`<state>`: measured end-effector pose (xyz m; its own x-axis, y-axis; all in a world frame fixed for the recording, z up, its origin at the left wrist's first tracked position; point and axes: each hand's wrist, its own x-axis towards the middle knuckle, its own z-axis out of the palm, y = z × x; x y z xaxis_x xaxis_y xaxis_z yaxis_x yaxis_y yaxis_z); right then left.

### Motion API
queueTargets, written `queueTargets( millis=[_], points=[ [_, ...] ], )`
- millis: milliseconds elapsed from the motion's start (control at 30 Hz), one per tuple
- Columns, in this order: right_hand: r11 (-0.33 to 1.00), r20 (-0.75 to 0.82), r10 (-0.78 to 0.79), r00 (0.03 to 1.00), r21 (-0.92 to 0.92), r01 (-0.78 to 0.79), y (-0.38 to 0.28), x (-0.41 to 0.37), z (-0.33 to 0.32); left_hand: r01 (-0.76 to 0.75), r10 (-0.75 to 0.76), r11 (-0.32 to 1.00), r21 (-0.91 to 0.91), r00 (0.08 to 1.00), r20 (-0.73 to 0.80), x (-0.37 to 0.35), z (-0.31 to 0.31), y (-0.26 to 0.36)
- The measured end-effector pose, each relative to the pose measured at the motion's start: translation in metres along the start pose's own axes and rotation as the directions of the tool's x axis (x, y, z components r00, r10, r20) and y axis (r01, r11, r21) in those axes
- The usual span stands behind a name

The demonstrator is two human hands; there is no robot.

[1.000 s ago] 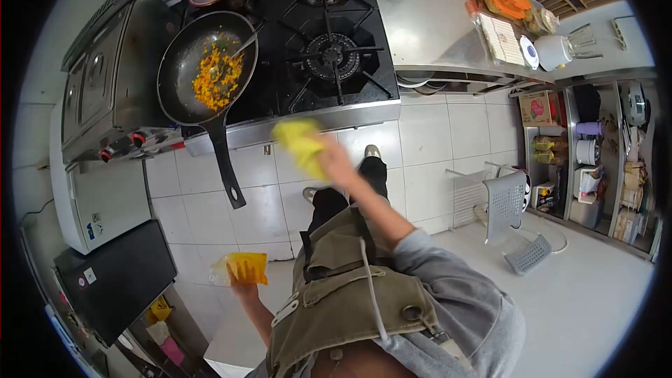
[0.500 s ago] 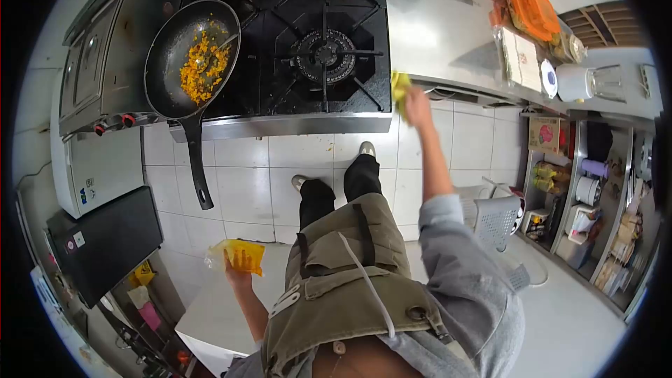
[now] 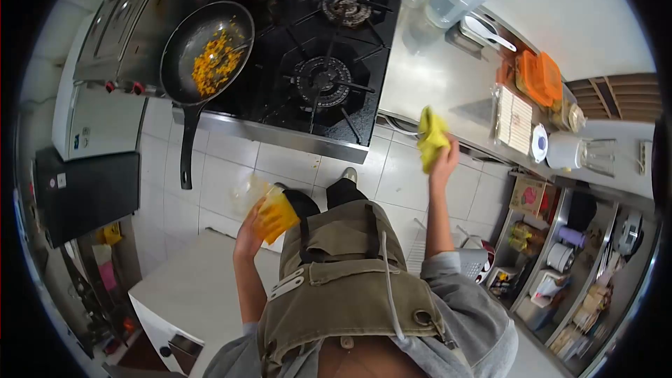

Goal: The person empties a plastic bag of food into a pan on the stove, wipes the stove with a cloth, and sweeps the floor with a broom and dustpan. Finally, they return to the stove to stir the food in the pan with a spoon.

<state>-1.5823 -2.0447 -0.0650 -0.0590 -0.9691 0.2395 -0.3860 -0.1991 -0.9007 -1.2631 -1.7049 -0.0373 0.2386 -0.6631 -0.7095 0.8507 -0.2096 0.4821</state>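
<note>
Cloth [image 3: 432,136]: lies at ten o'clock from right hand [image 3: 446,159], clasped in its fingers, long axis near twelve-to-six, farther from left hand [image 3: 248,235], curled round bag [image 3: 278,220].

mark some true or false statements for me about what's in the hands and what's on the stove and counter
1. The left hand holds a bag with something yellow-orange in it. True.
2. The right hand holds a knife. False: it holds a yellow cloth.
3. The frying pan has chopped orange-yellow food in it. True.
4. The pan handle points away from the person, over the burners. False: it juts out past the front edge of the stove, on the person's side.
5. The orange containers are on the stove. False: they are on the counter, to the right of the stove.
</note>
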Motion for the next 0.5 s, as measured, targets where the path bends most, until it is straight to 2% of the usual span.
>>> queueTargets(
  millis=[33, 67, 100, 133, 200, 233, 267, 300, 333, 400, 433, 500],
  points=[
    [0.999, 0.046, 0.045, 0.998, 0.020, -0.046, -0.005, 0.024, -0.002, 0.036, -0.036, 0.999, -0.001, 0.992, 0.118, 0.003, 0.015, 0.004],
    [0.998, 0.126, -0.046, 0.991, -0.042, 0.052, -0.015, 0.048, -0.001, 0.020, -0.018, 1.000, -0.016, 0.995, 0.097, 0.009, 0.028, 0.006],
    [0.923, 0.221, -0.094, 0.971, -0.346, 0.168, -0.015, 0.066, 0.003, -0.006, 0.007, 1.000, -0.010, 0.991, 0.132, 0.017, 0.039, 0.009],
    [0.811, 0.154, -0.084, 0.985, -0.564, 0.157, -0.022, 0.070, 0.014, -0.033, 0.033, 0.999, -0.002, 0.985, 0.170, 0.023, 0.050, 0.012],
    [0.741, 0.261, -0.191, 0.946, -0.594, 0.313, -0.049, 0.064, 0.026, -0.049, 0.053, 0.999, -0.024, 0.980, 0.194, 0.033, 0.073, 0.017],
    [0.868, 0.416, -0.168, 0.894, -0.367, 0.334, -0.057, 0.053, 0.034, -0.045, 0.053, 0.998, -0.040, 0.971, 0.231, 0.036, 0.083, 0.020],
    [0.947, 0.565, -0.174, 0.806, -0.129, 0.295, -0.067, 0.038, 0.041, -0.060, 0.071, 0.997, -0.056, 0.972, 0.222, 0.035, 0.093, 0.023],
    [0.997, 0.793, -0.038, 0.609, -0.009, 0.074, -0.092, 0.024, 0.047, -0.040, 0.054, 0.997, -0.060, 0.962, 0.268, 0.031, 0.102, 0.025],
    [0.984, 0.946, 0.033, 0.321, 0.026, -0.177, -0.119, 0.006, 0.052, -0.018, 0.037, 0.998, -0.061, 0.949, 0.314, 0.027, 0.105, 0.027],
    [0.840, 0.998, -0.057, -0.030, 0.031, -0.542, -0.142, -0.036, 0.068, -0.006, 0.037, 0.995, -0.104, 0.955, 0.295, 0.021, 0.100, 0.025],
    [0.845, 0.996, -0.066, -0.056, 0.026, -0.534, -0.150, -0.048, 0.075, -0.025, 0.059, 0.993, -0.116, 0.953, 0.297, 0.014, 0.098, 0.028],
    [0.789, 0.989, -0.084, -0.117, -0.006, -0.614, -0.164, -0.068, 0.090, -0.070, 0.110, 0.986, -0.151, 0.955, 0.276, -0.006, 0.097, 0.037]
  ],
)
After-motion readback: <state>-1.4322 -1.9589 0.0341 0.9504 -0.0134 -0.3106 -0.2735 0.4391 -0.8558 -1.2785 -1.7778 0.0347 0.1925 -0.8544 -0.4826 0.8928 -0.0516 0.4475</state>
